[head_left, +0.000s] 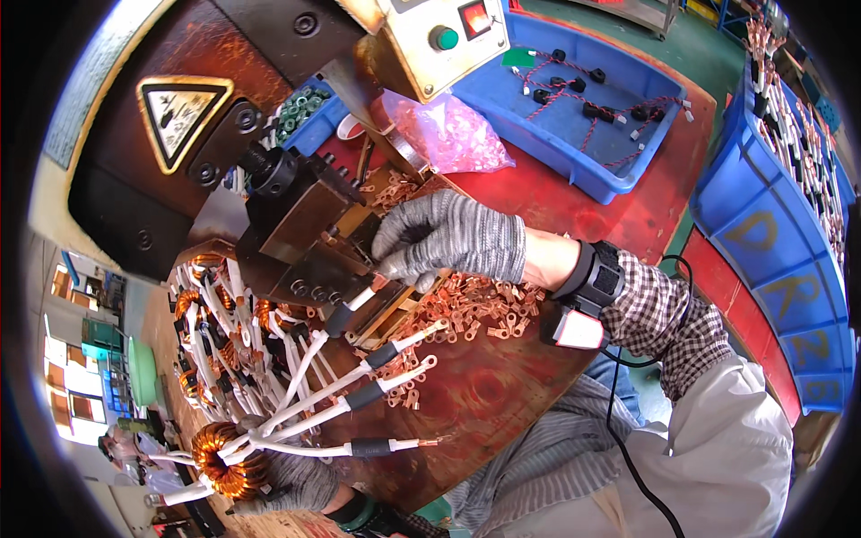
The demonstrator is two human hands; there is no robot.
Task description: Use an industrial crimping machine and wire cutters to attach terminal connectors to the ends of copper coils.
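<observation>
My left hand (300, 481), in a grey glove, is closed around a toroidal coil (231, 460) wound with copper wire. Several white leads with black sleeves fan out from the coil; one lead ends in a ring terminal (429, 362), another in bare strands (435, 326). One white lead (360, 298) reaches up to the die (314, 269) of a dark press (170, 134). My gloved right hand (453, 238) is there, thumb and fingers pinched at that lead's copper tip (379, 282). What lies between the fingertips is mostly hidden, apparently a copper terminal.
Loose copper terminals (489, 305) lie beside the die. More coils with leads (224, 341) are piled left. Behind are a pink plastic bag (448, 130), a blue tray (619, 179) with black parts on twisted wires, and a control box (439, 63). A blue crate (771, 224) of leads stands right.
</observation>
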